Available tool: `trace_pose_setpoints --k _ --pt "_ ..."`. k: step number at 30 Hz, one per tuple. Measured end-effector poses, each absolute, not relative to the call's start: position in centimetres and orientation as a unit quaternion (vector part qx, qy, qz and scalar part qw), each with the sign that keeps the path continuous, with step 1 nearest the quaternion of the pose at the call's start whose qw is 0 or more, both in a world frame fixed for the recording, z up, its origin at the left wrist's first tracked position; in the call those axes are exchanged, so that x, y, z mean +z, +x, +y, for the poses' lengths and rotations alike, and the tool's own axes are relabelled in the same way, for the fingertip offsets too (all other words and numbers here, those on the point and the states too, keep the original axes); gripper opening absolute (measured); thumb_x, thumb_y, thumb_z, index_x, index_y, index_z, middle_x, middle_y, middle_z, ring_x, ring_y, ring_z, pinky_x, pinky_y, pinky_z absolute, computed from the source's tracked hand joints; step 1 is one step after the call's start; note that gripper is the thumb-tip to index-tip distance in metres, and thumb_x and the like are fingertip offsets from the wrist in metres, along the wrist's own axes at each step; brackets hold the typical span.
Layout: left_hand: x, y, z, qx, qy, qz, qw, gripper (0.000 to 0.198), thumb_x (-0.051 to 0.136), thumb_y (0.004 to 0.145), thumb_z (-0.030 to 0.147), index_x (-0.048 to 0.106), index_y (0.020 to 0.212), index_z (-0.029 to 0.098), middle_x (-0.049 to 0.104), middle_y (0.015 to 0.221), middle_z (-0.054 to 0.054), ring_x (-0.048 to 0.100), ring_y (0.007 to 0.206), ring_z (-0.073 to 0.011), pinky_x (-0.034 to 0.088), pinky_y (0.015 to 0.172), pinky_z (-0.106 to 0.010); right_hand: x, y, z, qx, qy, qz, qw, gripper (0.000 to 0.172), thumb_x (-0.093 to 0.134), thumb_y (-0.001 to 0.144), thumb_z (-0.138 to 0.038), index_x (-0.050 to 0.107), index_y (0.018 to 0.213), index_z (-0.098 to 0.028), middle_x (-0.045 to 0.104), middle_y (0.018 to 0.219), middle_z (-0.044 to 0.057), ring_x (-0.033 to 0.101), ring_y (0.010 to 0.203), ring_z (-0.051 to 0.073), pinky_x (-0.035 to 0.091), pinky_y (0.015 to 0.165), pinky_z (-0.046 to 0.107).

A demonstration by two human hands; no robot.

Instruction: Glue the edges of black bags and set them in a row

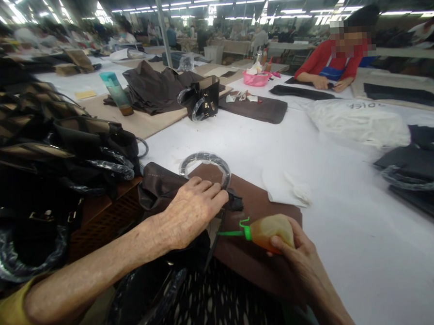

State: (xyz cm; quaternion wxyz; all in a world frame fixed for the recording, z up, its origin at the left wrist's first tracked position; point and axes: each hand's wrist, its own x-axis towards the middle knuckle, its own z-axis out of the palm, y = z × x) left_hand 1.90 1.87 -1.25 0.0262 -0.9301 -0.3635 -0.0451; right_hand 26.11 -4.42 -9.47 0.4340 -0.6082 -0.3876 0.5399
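Observation:
A black handbag (192, 248) lies in front of me, its handle (204, 158) wrapped in clear plastic. My left hand (195, 207) is closed over the upper part of the bag, fingers curled down and the fingertips partly hidden. In my right hand (297, 245) is a glue bottle (269, 231) of soft, yellowish plastic with a green nozzle. The bottle is tipped sideways, and its nozzle tip reaches the bag's edge beneath my left hand. Under the bag and bottle is a dark brown sheet (255, 204).
Several black handbags (103, 139) crowd the left side beside a brown slatted crate (110, 216). A teal bottle (117, 92) and a small black bag (204, 97) stand farther back. Across the white table (334, 180), a person in red (342, 59) works near a white plastic bag (360, 123).

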Motion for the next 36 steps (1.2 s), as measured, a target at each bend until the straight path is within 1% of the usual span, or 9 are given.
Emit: trace_pose_setpoints --k 4,10,16,23,28,33,36 --pt "-1.3 1.8 1.7 -0.045 -0.930 -0.364 0.029 0.022 0.047 0.079 0.012 0.050 0.100 0.016 0.060 0.102 -0.010 0.054 0.096 -0.0234 0.039 0.085 -0.038 -9.3 25.8 -4.9 0.561 -0.592 -0.375 0.441 0.047 0.070 0.069 -0.035 0.049 0.109 -0.024 0.059 0.089 0.001 0.055 0.079 0.022 0.052 0.055 0.027" --pt "-1.6 1.7 1.7 -0.042 -0.929 -0.366 0.034 0.023 0.047 0.080 0.013 0.049 0.103 0.016 0.060 0.103 -0.011 0.054 0.096 -0.0233 0.038 0.085 -0.037 -9.3 25.8 -5.4 0.563 -0.584 -0.377 0.447 0.051 0.073 0.063 -0.038 0.052 0.106 -0.022 0.061 0.082 0.000 0.057 0.069 0.021 0.051 0.049 0.027" --pt "-1.3 1.8 1.5 -0.035 -0.928 -0.370 0.031 0.021 0.045 0.081 0.013 0.049 0.102 0.016 0.060 0.102 -0.010 0.054 0.096 -0.0232 0.038 0.084 -0.037 -9.3 25.5 -5.7 0.538 -0.609 -0.364 0.456 0.055 0.074 0.061 -0.039 0.052 0.108 -0.022 0.062 0.084 0.000 0.057 0.068 0.021 0.051 0.051 0.028" --pt "-1.3 1.7 1.4 -0.033 -0.928 -0.369 0.026 0.022 0.046 0.081 0.013 0.048 0.102 0.015 0.059 0.101 -0.010 0.053 0.096 -0.0233 0.038 0.083 -0.037 -9.2 25.1 -6.3 0.546 -0.620 -0.359 0.434 0.056 0.074 0.059 -0.043 0.052 0.107 -0.023 0.061 0.083 0.001 0.057 0.069 0.022 0.051 0.050 0.028" --pt "-1.5 1.7 1.4 -0.031 -0.928 -0.371 0.030 0.023 0.046 0.080 0.013 0.048 0.103 0.015 0.059 0.101 -0.010 0.053 0.096 -0.0233 0.038 0.083 -0.037 -8.5 24.3 -7.5 0.550 -0.620 -0.342 0.443 0.058 0.072 0.060 -0.043 0.051 0.109 -0.022 0.061 0.083 0.002 0.055 0.066 0.020 0.049 0.047 0.026" --pt "-1.4 1.6 1.4 -0.027 -0.933 -0.359 0.026 0.022 0.045 0.081 0.013 0.048 0.102 0.015 0.059 0.103 -0.010 0.052 0.098 -0.0233 0.037 0.083 -0.036 -8.5 24.1 -8.4 0.562 -0.628 -0.326 0.428 0.060 0.072 0.060 -0.046 0.049 0.110 -0.022 0.062 0.081 0.001 0.056 0.064 0.019 0.048 0.047 0.025" --pt "-1.3 1.6 1.6 -0.027 -0.931 -0.363 0.023 0.020 0.045 0.080 0.013 0.048 0.100 0.014 0.058 0.100 -0.010 0.052 0.095 -0.0230 0.037 0.081 -0.037 -8.9 24.7 -9.2 0.546 -0.643 -0.349 0.407 0.064 0.070 0.060 -0.053 0.049 0.112 -0.022 0.064 0.083 0.003 0.061 0.067 0.024 0.051 0.051 0.030"
